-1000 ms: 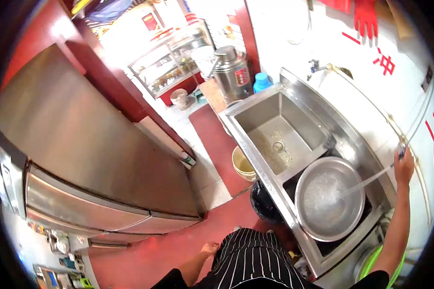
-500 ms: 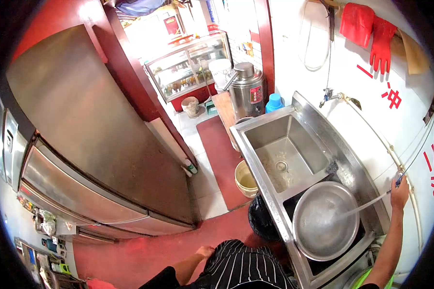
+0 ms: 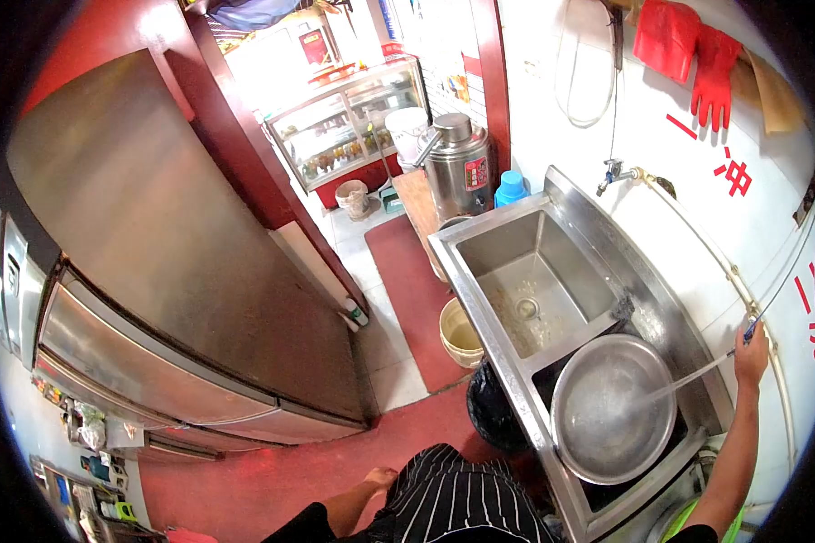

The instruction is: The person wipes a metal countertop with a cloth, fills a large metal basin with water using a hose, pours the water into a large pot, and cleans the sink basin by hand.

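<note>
A red-floored kitchen corner, white wall [image 3: 675,271] behind a stainless-steel double sink [image 3: 507,371]: water runs into a round metal basin [image 3: 611,412].

The basin sits over the sink's nearer compartment, below the right hand [image 3: 751,359] and to its left; being round, it has no long axis, and the stream [image 3: 688,378] slants down across that gap. The right hand's fingers are curled on the blue-handled tap [image 3: 750,331] at the wall, though the exact grip is too small to tell. The left hand [image 3: 380,477], farther from the basin, hangs beside the striped apron [image 3: 466,498]; whether its fingers are spread I cannot tell.
</note>
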Demonstrator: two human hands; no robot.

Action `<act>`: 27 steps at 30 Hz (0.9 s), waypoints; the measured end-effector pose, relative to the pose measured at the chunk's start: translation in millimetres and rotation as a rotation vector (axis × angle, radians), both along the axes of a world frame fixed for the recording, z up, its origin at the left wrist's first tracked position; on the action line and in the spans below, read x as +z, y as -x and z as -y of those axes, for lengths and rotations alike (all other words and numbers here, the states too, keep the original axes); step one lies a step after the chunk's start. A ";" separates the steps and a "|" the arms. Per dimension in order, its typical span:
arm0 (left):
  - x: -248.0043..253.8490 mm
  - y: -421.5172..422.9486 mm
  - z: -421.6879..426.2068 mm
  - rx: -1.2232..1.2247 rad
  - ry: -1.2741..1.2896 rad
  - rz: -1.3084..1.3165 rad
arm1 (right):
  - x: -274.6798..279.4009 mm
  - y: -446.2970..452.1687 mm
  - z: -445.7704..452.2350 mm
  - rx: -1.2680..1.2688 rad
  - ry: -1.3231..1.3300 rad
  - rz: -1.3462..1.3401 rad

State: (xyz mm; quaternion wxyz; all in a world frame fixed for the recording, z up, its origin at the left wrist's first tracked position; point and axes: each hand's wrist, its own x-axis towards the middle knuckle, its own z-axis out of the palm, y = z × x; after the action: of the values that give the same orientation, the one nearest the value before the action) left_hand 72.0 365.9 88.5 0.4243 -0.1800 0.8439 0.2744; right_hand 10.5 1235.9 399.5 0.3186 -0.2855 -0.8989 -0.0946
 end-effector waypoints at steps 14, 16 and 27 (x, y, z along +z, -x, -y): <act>2.6 2.9 -7.0 -0.115 0.000 -0.028 | 0.7 2.5 -1.0 -0.026 0.034 0.022; -0.7 -2.3 -5.4 -0.159 0.016 -0.030 | 14.6 1.5 16.6 0.034 0.150 0.026; 30.5 -9.3 -23.9 -0.033 -0.025 -0.155 | 37.1 4.8 51.2 -0.079 0.073 0.109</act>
State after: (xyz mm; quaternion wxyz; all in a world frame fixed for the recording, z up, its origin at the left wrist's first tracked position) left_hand 81.3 389.8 119.1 0.3644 -0.1389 0.8737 0.2908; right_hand 5.6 1184.7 436.5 0.2545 -0.3263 -0.9059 -0.0899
